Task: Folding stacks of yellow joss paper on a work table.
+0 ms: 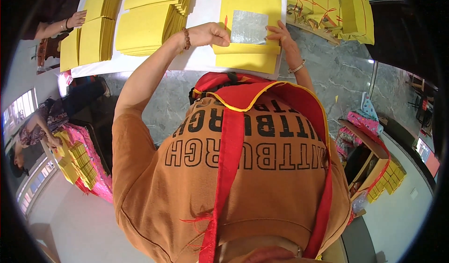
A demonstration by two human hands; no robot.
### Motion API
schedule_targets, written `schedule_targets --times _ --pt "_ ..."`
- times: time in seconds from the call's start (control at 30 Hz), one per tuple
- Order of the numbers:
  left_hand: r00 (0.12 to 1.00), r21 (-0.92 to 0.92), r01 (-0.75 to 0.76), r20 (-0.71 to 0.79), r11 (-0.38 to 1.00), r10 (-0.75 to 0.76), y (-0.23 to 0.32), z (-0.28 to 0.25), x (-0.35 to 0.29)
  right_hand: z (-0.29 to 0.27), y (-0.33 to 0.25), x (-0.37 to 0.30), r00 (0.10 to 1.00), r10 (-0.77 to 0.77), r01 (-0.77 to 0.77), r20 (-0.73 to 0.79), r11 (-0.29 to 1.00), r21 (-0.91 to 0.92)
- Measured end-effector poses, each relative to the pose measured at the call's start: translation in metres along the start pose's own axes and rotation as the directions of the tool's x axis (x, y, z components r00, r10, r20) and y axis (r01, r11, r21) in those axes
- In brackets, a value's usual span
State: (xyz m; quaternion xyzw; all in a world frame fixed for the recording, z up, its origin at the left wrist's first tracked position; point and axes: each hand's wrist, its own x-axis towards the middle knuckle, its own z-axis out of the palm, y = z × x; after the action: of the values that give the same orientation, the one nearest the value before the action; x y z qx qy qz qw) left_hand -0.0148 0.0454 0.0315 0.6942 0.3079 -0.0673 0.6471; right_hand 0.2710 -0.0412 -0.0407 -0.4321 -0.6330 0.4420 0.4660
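A sheet of yellow paper (273,5) lies in front of me at the table's near edge, with a silver foil square (250,27) on it. Below the square, the paper shows a folded band (248,62). My left hand (210,34) is closed, its fingers curled and thumb tip down beside the square's lower left corner. Whatever its fingers pinch is hidden. My right hand (284,40) rests at the paper's right edge, fingers apart, with fingertips touching the foil square's right side.
Stacks of folded yellow paper (145,29) cover the white table (201,59) to the left. Another person's hand (76,19) reaches the far-left stacks (96,38). Yellow bundles with red string (322,1) stand at the right. A second person (47,122) works beside a pink-covered surface (89,146).
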Motion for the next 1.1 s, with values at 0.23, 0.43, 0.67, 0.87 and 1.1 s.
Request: schedule_targets --times 0.23,0.43,0.67,0.87,1.1 --pt "0.999 0.023 -0.023 -0.023 0.999 0.024 -0.008 0.001 0.002 -0.011 -0.005 0.0 0.962 0.023 0.11 0.271 0.879 -0.464" --pt "1.0 0.022 -0.006 -0.008 1.0 0.006 -0.007 -0.001 0.001 -0.01 -0.016 0.003 0.948 0.173 -0.111 0.267 0.966 -0.232" --pt "1.0 0.007 -0.005 0.025 1.0 0.005 -0.006 -0.003 -0.002 -0.009 -0.016 0.003 0.955 0.157 -0.114 0.253 0.978 -0.177" --pt "0.998 0.054 -0.05 -0.024 0.997 0.052 -0.007 0.006 -0.007 -0.008 -0.009 0.002 0.967 0.09 -0.044 0.237 0.98 -0.193" --pt "0.933 0.307 -0.222 -0.208 0.926 0.293 0.004 0.034 -0.026 -0.005 -0.002 -0.001 0.977 0.108 -0.084 0.182 0.987 -0.134"
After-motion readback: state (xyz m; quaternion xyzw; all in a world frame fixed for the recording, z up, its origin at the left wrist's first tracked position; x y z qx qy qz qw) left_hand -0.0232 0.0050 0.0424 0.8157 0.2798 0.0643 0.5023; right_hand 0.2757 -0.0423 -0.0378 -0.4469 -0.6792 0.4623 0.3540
